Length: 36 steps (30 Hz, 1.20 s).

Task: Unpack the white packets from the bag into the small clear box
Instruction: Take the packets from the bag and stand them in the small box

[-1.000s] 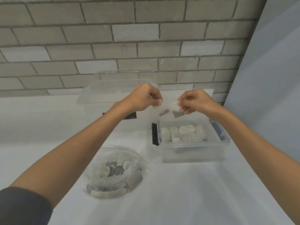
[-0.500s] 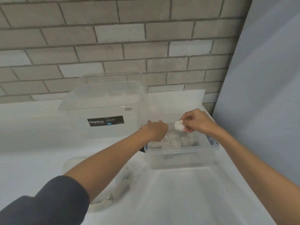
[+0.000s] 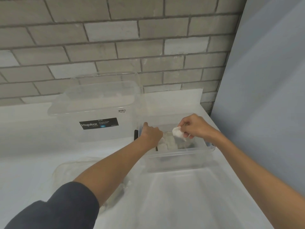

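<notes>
- Head view, the step in hand: the right hand (image 3: 196, 128) pinches one white packet (image 3: 178, 133) in its fingertips just above the small clear box (image 3: 179, 161), which sits on the counter (image 3: 189, 209) to the far right.
- The left hand (image 3: 151, 133) reaches into the left end of the box. Its fingers are hidden behind its back, so I cannot tell whether it grips anything or only steadies the row.
- To do this well, I judge the packet should go down into the open space at the right of the box, upright beside the packets already inside (image 3: 168, 143), and be let go only once it rests there. The left hand can keep the row from toppling.
- The packet looks small, soft and a little crumpled, plain white, likely light and easy to squash.
- The bag (image 3: 64, 169) lies near left on the counter, clear and mostly hidden under the left forearm; its contents do not show.
- A large clear box (image 3: 99, 103) labelled Megabox stands far left.
</notes>
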{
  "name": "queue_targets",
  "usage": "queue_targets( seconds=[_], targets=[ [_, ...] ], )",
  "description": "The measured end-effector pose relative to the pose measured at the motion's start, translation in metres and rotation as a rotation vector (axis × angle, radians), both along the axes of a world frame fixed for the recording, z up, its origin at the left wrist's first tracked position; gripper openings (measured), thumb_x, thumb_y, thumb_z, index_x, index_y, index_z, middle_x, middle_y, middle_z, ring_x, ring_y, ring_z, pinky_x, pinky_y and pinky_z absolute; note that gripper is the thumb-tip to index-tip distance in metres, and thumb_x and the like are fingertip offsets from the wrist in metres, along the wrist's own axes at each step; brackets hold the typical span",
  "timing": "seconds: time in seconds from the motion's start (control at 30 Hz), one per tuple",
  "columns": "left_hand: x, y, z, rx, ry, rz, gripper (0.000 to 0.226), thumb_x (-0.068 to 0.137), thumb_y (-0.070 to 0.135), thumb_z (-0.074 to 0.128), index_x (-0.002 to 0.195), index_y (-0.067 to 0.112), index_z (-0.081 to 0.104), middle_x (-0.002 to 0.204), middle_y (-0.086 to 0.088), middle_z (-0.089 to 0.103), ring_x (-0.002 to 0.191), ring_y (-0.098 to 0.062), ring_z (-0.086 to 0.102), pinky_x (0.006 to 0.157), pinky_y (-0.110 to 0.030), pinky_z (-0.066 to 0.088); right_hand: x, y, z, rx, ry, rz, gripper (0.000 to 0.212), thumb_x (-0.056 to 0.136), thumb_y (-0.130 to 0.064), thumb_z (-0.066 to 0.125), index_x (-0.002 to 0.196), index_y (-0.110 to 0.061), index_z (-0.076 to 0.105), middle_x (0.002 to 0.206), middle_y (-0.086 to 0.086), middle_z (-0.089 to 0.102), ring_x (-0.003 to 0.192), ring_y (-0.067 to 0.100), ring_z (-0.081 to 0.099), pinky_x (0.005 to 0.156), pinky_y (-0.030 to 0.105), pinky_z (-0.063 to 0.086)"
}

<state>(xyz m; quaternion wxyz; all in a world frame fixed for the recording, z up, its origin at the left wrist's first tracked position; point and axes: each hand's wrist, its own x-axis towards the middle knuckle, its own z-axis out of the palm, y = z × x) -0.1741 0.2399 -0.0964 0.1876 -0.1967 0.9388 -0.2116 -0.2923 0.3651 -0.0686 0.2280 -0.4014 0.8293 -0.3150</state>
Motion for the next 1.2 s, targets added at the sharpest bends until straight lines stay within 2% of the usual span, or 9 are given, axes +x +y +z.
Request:
queue_targets(
  seconds=[0.13,0.3,0.53,0.63,0.73,0.8,0.9,1.07,1.2],
  targets=[
    [0.003,-0.002,0.006,-0.012,0.057,-0.039,0.028,0.089,-0.002,0.048,0.113,0.012,0.056,0.099,-0.002,0.057,0.095,-0.022,0.062,0.099,-0.037,0.031,0.001,-0.004,0.002,0.037,-0.007,0.032,0.017,0.088,-0.004,0.054,0.089,-0.012,0.069,0.09,0.019,0.071,0.068,0.015,0.064,0.055,0.02,0.051],
    [0.016,-0.021,0.04,0.167,0.367,-0.049,0.024,0.091,0.015,0.052,0.114,0.016,0.058,0.114,-0.003,0.063,0.104,-0.024,0.061,0.094,-0.038,0.033,0.013,-0.023,0.007,0.092,-0.04,0.086,0.014,0.088,-0.004,0.055,0.091,-0.012,0.067,0.086,0.012,0.069,0.065,0.013,0.066,0.055,0.02,0.05],
    [0.077,-0.042,0.083,0.303,0.726,0.001,0.024,0.092,0.031,0.057,0.114,0.024,0.061,0.111,0.008,0.066,0.104,-0.016,0.061,0.093,-0.038,0.039,0.05,-0.067,-0.009,0.339,-0.137,0.221,0.016,0.086,0.002,0.06,0.1,-0.003,0.066,0.076,0.01,0.067,0.064,0.018,0.068,0.06,0.025,0.057],
    [0.099,-0.048,0.085,0.329,0.754,0.046,0.021,0.091,0.033,0.059,0.111,0.027,0.061,0.107,0.011,0.066,0.101,-0.015,0.061,0.092,-0.039,0.04,0.063,-0.079,-0.017,0.388,-0.129,0.219,0.018,0.085,0.006,0.06,0.101,0.0,0.063,0.074,0.013,0.065,0.062,0.022,0.065,0.057,0.026,0.057],
    [0.116,-0.053,0.083,0.356,0.742,0.092,0.019,0.091,0.033,0.059,0.109,0.028,0.062,0.107,0.012,0.066,0.098,-0.014,0.062,0.092,-0.037,0.042,0.068,-0.087,-0.028,0.43,-0.046,0.204,0.027,0.082,0.01,0.059,0.108,0.005,0.062,0.093,0.021,0.067,0.078,0.032,0.069,0.077,0.038,0.059],
    [0.124,-0.056,0.082,0.375,0.746,0.118,0.018,0.09,0.033,0.06,0.107,0.028,0.062,0.106,0.012,0.067,0.094,-0.013,0.063,0.09,-0.036,0.044,0.069,-0.09,-0.034,0.443,0.019,0.196,0.032,0.08,0.012,0.059,0.111,0.008,0.062,0.1,0.024,0.068,0.082,0.034,0.07,0.083,0.042,0.058],
    [0.132,-0.059,0.08,0.411,0.765,0.14,0.016,0.09,0.031,0.061,0.105,0.027,0.063,0.104,0.012,0.067,0.09,-0.013,0.065,0.088,-0.036,0.047,0.068,-0.091,-0.035,0.45,0.048,0.19,0.031,0.079,0.012,0.062,0.11,0.008,0.062,0.101,0.024,0.068,0.075,0.032,0.068,0.082,0.041,0.058],
    [0.137,-0.062,0.078,0.445,0.774,0.153,0.015,0.089,0.03,0.061,0.104,0.027,0.064,0.102,0.013,0.067,0.089,-0.013,0.065,0.086,-0.035,0.047,0.063,-0.089,-0.022,0.45,0.097,0.153,0.024,0.082,0.009,0.061,0.106,0.004,0.062,0.102,0.02,0.068,0.085,0.03,0.073,0.082,0.041,0.059],
    [0.142,-0.066,0.078,0.48,0.788,0.155,0.014,0.089,0.029,0.061,0.103,0.027,0.064,0.101,0.014,0.066,0.089,-0.012,0.064,0.081,-0.032,0.045,0.059,-0.085,0.013,0.342,0.166,0.118,0.018,0.089,0.003,0.054,0.105,0.001,0.061,0.103,0.019,0.063,0.075,0.026,0.073,0.069,0.033,0.061]
  ],
)
